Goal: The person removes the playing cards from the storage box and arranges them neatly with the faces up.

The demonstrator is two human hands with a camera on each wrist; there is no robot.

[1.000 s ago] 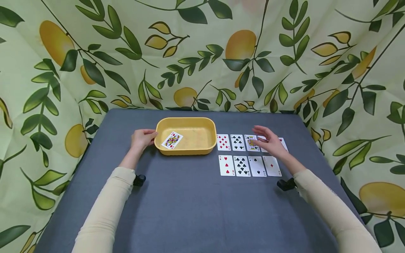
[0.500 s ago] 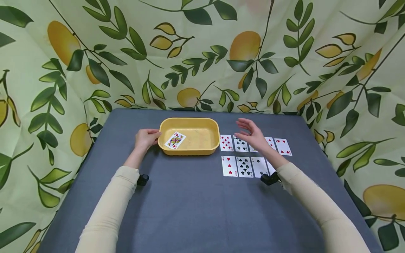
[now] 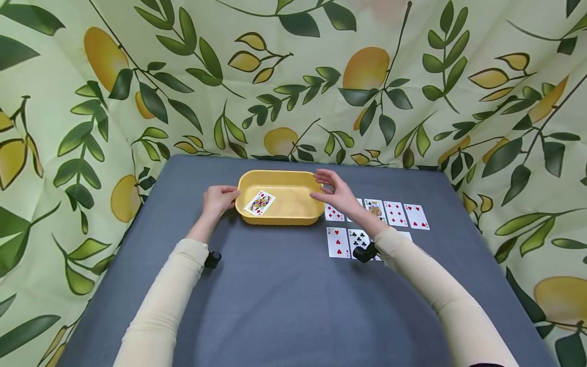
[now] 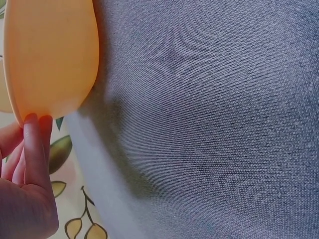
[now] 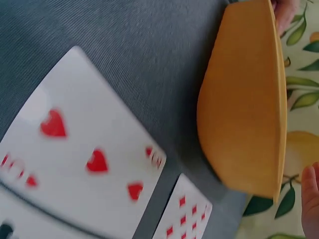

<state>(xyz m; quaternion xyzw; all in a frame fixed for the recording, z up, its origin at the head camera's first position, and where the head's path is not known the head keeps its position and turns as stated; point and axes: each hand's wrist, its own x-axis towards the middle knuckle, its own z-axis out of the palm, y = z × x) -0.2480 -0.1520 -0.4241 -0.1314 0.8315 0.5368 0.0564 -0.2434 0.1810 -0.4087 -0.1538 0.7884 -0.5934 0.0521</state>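
Observation:
A yellow plastic tub (image 3: 281,219) stands on the table, and a queen of diamonds (image 3: 260,203) lies face up in its left part. My left hand (image 3: 219,200) pinches the tub's left rim between thumb and fingers, plainly seen in the left wrist view. Over by the right rim is my right hand (image 3: 338,194), with fingers loosely bent and nothing in it. The right wrist view shows a small gap between this hand (image 5: 310,199) and the tub (image 5: 244,99). Under and beside the right forearm lie playing cards, among them a three of hearts (image 3: 338,242).
Face-up cards form two rows right of the tub; a king (image 3: 374,209), a diamond card (image 3: 395,213) and a heart card (image 3: 416,216) show in the far row. My right arm covers part of both rows. A leaf-and-fruit patterned cloth (image 3: 302,76) encloses the grey table (image 3: 275,306).
My right hand has moved left from above the far row of cards to the tub's right rim. The left hand keeps its pinch on the tub. The whole view has shifted slightly.

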